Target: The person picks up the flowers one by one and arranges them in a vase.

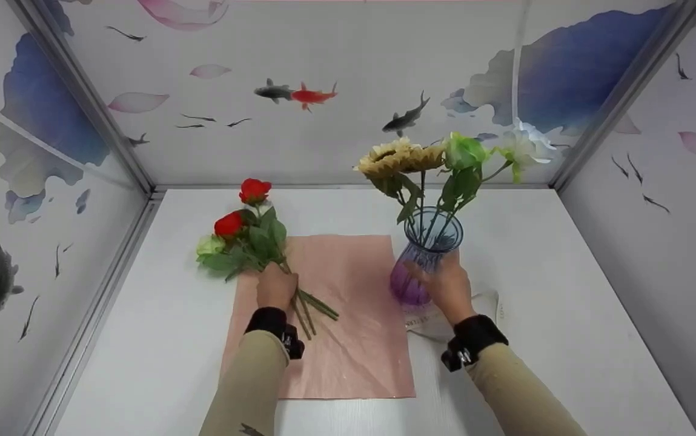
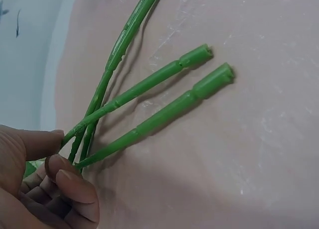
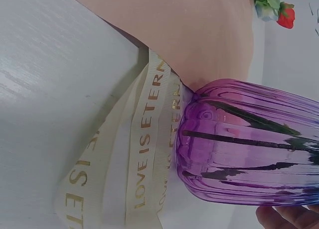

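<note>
My left hand [image 1: 276, 286] pinches the green stems [image 2: 144, 92] of a small bouquet between thumb and fingers. Two red roses [image 1: 229, 224] and a pale green flower [image 1: 209, 247] top that bouquet, pointing to the back left, and the cut stem ends spread toward the right. With its fingers round the side, my right hand [image 1: 449, 284] grips a ribbed glass vase [image 3: 244, 144], purple below and blue above. In the vase stand a beige sunflower [image 1: 399, 157], a green rose [image 1: 466, 151] and a white flower [image 1: 527, 145]; their stems show through the glass.
Pink wrapping paper [image 1: 354, 357] lies flat on the white table [image 1: 566, 363], under the bouquet's stems. A cream ribbon [image 3: 144, 154] with gold lettering lies by the vase's base, beside the paper's right edge. Printed panels [image 1: 335, 48] enclose the table at the back and sides.
</note>
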`<state>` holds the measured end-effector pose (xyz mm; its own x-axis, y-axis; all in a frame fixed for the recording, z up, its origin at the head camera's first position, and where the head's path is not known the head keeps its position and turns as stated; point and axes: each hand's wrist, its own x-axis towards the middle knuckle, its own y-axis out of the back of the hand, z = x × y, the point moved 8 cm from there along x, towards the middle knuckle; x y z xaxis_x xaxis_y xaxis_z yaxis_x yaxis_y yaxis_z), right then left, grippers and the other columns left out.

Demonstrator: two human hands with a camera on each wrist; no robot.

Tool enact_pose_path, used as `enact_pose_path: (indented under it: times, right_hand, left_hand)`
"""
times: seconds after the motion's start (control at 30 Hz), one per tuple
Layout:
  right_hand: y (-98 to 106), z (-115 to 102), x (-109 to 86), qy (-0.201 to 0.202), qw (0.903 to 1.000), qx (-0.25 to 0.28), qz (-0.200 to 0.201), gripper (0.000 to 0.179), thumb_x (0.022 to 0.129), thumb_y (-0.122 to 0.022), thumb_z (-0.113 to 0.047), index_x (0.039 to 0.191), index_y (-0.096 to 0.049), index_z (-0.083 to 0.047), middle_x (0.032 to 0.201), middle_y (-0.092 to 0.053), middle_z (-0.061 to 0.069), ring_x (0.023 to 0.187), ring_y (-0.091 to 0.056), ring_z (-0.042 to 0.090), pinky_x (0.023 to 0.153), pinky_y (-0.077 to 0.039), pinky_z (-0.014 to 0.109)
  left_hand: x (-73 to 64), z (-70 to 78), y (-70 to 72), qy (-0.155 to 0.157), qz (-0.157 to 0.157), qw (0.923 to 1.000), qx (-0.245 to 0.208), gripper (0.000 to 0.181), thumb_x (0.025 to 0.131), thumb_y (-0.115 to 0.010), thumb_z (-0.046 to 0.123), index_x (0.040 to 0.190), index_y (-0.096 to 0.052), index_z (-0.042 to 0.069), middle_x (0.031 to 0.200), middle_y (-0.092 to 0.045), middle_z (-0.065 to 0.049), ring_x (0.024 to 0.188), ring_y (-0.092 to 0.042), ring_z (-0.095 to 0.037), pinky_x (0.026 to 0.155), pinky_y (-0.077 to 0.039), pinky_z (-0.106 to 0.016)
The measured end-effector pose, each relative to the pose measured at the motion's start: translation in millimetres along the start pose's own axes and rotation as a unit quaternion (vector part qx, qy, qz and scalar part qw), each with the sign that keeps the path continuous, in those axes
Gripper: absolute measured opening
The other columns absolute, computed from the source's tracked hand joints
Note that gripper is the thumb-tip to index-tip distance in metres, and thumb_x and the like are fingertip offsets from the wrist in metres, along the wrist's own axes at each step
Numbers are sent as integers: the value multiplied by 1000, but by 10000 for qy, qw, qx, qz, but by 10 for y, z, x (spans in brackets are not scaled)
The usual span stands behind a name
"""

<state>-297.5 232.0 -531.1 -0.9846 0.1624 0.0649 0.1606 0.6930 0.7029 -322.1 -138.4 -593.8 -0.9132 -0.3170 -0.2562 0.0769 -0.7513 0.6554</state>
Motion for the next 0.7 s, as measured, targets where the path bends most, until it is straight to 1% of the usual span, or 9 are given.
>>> enact_pose_path:
  times: [0.13, 0.2, 0.27, 0.3, 0.37, 0.43, 0.53, 0.6, 0.7]
  right_hand:
    - [6, -8, -1, 62, 10000, 44, 44, 106, 87, -70, -66, 150, -24, 6, 129, -57, 42, 117, -59, 56, 100, -48, 61]
    - [5, -8, 0, 57, 10000, 64, 44, 107, 86, -70, -68, 150, -24, 4, 129, -57, 41, 117, -59, 56, 100, -49, 61]
    - [0, -9, 2, 45, 10000, 81, 30, 107, 86, -70, -68, 150, -24, 4, 130, -57, 41, 117, -59, 55, 99, -49, 61]
    - [-1, -10, 4, 42, 10000, 77, 40, 105, 86, -70, -67, 150, -24, 3, 130, -57, 40, 117, -60, 55, 99, -49, 61]
    - [1, -21, 7, 102, 9999, -66, 101, 102, 87, -72, -63, 148, -26, 5, 127, -59, 40, 113, -61, 56, 96, -50, 61]
    - [10, -39, 7, 209, 9993, -258, 188, 98, 89, -73, -58, 146, -28, 7, 123, -60, 41, 108, -63, 56, 92, -52, 62]
    - [20, -57, 6, 330, 9979, -460, 300, 92, 90, -75, -51, 143, -30, 10, 117, -62, 41, 102, -64, 57, 86, -53, 63]
    - [21, -58, 4, 338, 9981, -416, 303, 92, 90, -75, -51, 143, -29, 9, 118, -62, 41, 101, -65, 57, 85, -53, 63]
    - [18, -53, 6, 316, 9987, -286, 285, 91, 90, -75, -50, 145, -29, 6, 122, -62, 39, 104, -65, 56, 87, -53, 63]
  left_hand:
    - [-7, 44, -10, -36, -92, 9999, -97, 19, 99, -55, 12, 81, -50, 7, 71, -44, -7, 65, -49, -25, 59, -39, -38]
    - [-3, 55, -23, -61, -215, 9991, -365, 21, 99, -53, 8, 79, -48, 6, 66, -39, -6, 60, -43, -22, 56, -37, -36]
    - [5, 38, -53, -14, -413, 9952, -884, 12, 99, -50, 7, 90, -57, 2, 64, -41, -5, 55, -43, -19, 52, -38, -34]
    - [9, 26, -71, 15, -526, 9916, -1181, 12, 100, -50, 6, 100, -60, -1, 64, -44, -5, 53, -45, -18, 51, -39, -34]
    - [21, -2, -105, 114, -712, 9818, -1755, 25, 100, -49, 6, 120, -59, -4, 65, -52, -8, 50, -50, -17, 48, -44, -33]
    - [26, -6, -117, 192, -783, 9751, -2065, 39, 100, -50, 6, 137, -53, -3, 75, -61, -13, 51, -58, -18, 50, -51, -34]
    - [11, 43, -105, 158, -811, 9716, -2219, 39, 100, -51, 6, 138, -53, -5, 87, -65, -19, 56, -64, -19, 55, -58, -35]
    - [-20, 95, -96, 92, -867, 9685, -2332, 39, 102, -51, 6, 139, -53, -5, 97, -65, -23, 60, -66, -20, 59, -60, -36]
    - [-70, 161, -101, -6, -1029, 9588, -2648, 38, 105, -50, 6, 141, -51, -6, 104, -66, -28, 65, -67, -22, 64, -61, -38]
